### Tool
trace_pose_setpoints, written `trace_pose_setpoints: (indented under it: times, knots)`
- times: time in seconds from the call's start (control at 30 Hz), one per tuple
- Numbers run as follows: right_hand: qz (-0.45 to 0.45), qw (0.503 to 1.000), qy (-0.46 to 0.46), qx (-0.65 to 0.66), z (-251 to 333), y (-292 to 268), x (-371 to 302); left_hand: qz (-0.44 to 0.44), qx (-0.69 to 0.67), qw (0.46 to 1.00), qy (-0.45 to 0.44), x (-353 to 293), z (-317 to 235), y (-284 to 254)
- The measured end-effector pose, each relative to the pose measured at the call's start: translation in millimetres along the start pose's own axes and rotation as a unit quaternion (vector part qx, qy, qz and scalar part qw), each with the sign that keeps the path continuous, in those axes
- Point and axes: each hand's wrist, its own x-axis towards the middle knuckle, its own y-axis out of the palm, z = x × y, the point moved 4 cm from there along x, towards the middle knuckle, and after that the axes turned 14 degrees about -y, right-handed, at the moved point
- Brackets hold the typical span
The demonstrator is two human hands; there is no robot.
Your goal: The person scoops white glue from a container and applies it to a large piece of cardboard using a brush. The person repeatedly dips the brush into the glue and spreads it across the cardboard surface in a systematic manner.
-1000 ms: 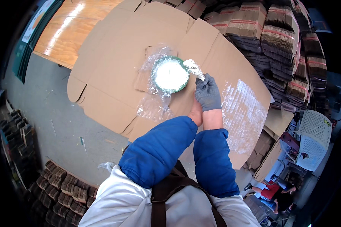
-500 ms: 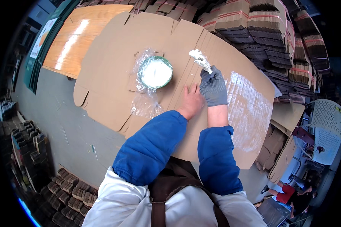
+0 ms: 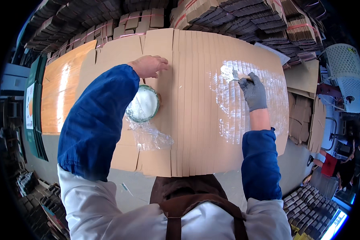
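Observation:
My right hand [image 3: 252,91], in a grey glove, is closed round the handle of a brush [image 3: 230,74] loaded with white paste. Its bristles lie on the white-smeared patch [image 3: 236,102] at the right of the overlapping cardboard sheets [image 3: 196,108]. Bare and with fingers apart, my left hand [image 3: 149,66] is over the left part of the cardboard, just beyond a round green tub [image 3: 143,105] of white paste. Whether its fingertips touch the cardboard I cannot tell. Crumpled clear plastic [image 3: 150,137] spreads from the tub's near side.
A shiny wooden board [image 3: 64,88] lies to the left, beside upright green panels [image 3: 37,108]. Strapped cardboard stacks [image 3: 236,20] line the far side. A white perforated chair [image 3: 345,72] stands at the right, with a person in red [image 3: 330,164] lower down.
My right hand has carried the brush rightward onto the smeared patch. My left hand has moved left, beyond the tub. The sheets now show as a row of many narrow, staggered edges.

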Motion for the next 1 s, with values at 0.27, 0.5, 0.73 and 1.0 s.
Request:
trace_pose_setpoints:
  times: [0.27,0.5,0.73,1.0]
  knots:
    - [0.01,0.97,-0.123,-0.21,-51,67,-17,-0.018,0.04,0.99,0.131,5,24,23]
    - [0.08,0.735,-0.292,-0.607,-58,101,2,-0.031,-0.007,0.99,0.139,7,32,29]
    - [0.156,0.787,-0.255,-0.539,-87,149,-29,-0.019,-0.022,0.991,0.13,7,35,29]
    - [0.13,0.777,-0.281,-0.548,-73,138,-12,-0.023,-0.035,0.99,0.133,9,34,26]
